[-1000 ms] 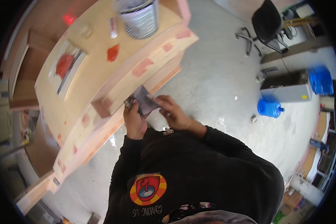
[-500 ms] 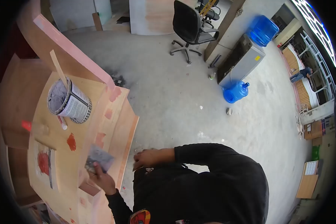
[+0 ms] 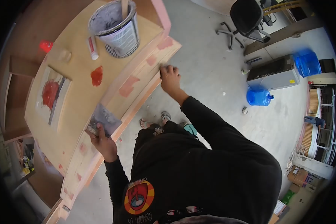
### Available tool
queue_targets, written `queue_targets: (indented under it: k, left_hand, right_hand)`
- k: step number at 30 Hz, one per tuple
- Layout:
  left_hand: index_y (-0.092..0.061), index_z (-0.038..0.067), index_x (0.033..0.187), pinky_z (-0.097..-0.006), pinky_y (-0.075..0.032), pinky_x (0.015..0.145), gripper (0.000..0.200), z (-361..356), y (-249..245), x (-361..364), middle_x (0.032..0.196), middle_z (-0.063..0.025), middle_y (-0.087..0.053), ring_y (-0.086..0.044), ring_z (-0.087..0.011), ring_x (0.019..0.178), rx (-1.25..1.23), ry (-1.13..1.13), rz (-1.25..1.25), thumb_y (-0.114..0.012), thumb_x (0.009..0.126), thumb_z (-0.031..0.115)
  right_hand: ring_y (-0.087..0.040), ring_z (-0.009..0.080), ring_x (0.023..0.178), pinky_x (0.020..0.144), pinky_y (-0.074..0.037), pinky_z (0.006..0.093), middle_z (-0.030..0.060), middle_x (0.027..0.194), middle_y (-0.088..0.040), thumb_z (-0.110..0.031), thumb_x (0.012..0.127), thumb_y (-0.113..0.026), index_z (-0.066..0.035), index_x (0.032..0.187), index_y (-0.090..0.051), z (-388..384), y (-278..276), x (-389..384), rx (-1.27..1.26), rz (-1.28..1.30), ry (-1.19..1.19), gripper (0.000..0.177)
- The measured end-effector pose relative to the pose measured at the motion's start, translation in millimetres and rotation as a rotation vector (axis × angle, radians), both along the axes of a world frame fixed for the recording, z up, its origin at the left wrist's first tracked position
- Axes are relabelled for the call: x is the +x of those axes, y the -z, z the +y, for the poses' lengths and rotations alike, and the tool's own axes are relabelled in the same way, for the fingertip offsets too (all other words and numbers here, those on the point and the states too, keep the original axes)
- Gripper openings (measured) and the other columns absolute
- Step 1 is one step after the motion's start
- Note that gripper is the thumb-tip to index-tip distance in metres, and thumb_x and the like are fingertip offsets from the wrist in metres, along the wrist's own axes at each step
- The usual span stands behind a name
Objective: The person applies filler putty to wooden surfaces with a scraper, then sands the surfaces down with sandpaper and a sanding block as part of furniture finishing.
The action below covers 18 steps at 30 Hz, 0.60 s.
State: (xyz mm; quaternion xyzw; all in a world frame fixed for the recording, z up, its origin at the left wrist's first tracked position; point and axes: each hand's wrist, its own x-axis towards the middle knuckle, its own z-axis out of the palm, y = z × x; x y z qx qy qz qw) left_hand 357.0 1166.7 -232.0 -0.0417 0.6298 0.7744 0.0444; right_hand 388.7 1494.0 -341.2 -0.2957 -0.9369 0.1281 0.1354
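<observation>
Wraps left grip (image 3: 103,145) round the near side of a grey sheet (image 3: 109,116). Puts the sheet at twelve o'clock from that grip, over the edge of the desk (image 3: 78,99); looks about square, so shows no clear long axis. Lies at eight o'clock from right grip (image 3: 170,79), well apart, hence far nearer to the left. Curls that right grip at the desk's outer edge; cannot tell whether holding anything. Has a pink patch (image 3: 129,86) near the sheet at one o'clock, and a tin (image 3: 121,39) beyond at twelve.
</observation>
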Motion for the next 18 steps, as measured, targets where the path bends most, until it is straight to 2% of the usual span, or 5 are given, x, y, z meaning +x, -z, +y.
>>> queue_targets:
  k: [3,6,10,14,18]
  left_hand:
    - [-0.050,-0.002,0.131,-0.0304,-0.047,0.094,0.036,1,-13,4,0.117,-0.0068,-0.061,-0.057,-0.0148,0.104,-0.001,-0.013,-0.044,-0.058,0.100,0.014]
    - [-0.054,-0.002,0.126,-0.0328,-0.050,0.092,0.031,-7,-12,2,0.115,-0.0069,-0.061,-0.058,-0.0146,0.103,-0.004,-0.001,-0.101,-0.057,0.100,0.014]
    - [-0.053,-0.002,0.125,-0.0329,-0.050,0.091,0.031,-8,-7,-9,0.114,-0.0072,-0.060,-0.057,-0.0146,0.104,0.031,0.030,-0.118,-0.057,0.100,0.015]
    - [-0.053,-0.002,0.125,-0.0326,-0.051,0.090,0.035,-15,-3,-20,0.117,-0.0090,-0.060,-0.057,-0.0177,0.106,-0.085,0.045,-0.101,-0.060,0.099,0.020]
    - [-0.054,-0.003,0.125,-0.0333,-0.053,0.088,0.040,-19,3,-26,0.120,-0.0108,-0.060,-0.058,-0.0202,0.110,-0.099,0.058,-0.109,-0.062,0.098,0.025]
  right_hand:
    - [-0.037,0.0392,0.130,0.091,-0.040,0.0585,0.0154,0.135,-0.043,-0.010,0.081,-0.062,-0.024,0.141,-0.046,-79,-23,26,-0.097,-0.238,-0.373,0.064]
    - [-0.036,0.0392,0.129,0.089,-0.039,0.0566,0.0166,0.138,-0.040,-0.010,0.080,-0.061,-0.020,0.141,-0.046,-126,-14,31,-0.089,-0.179,-0.460,0.063]
    - [-0.039,0.0396,0.126,0.086,-0.039,0.0558,0.0163,0.137,-0.042,-0.011,0.081,-0.060,-0.018,0.137,-0.049,-109,-3,26,-0.022,-0.204,-0.407,0.057]
    - [-0.042,0.0413,0.121,0.082,-0.041,0.0574,0.0141,0.130,-0.048,-0.014,0.085,-0.058,-0.018,0.131,-0.054,-54,-1,7,0.076,-0.178,-0.110,0.047]
    - [-0.044,0.0431,0.121,0.089,-0.041,0.0629,0.0141,0.129,-0.050,-0.015,0.089,-0.054,-0.019,0.127,-0.055,21,4,-15,0.076,-0.258,0.064,0.038]
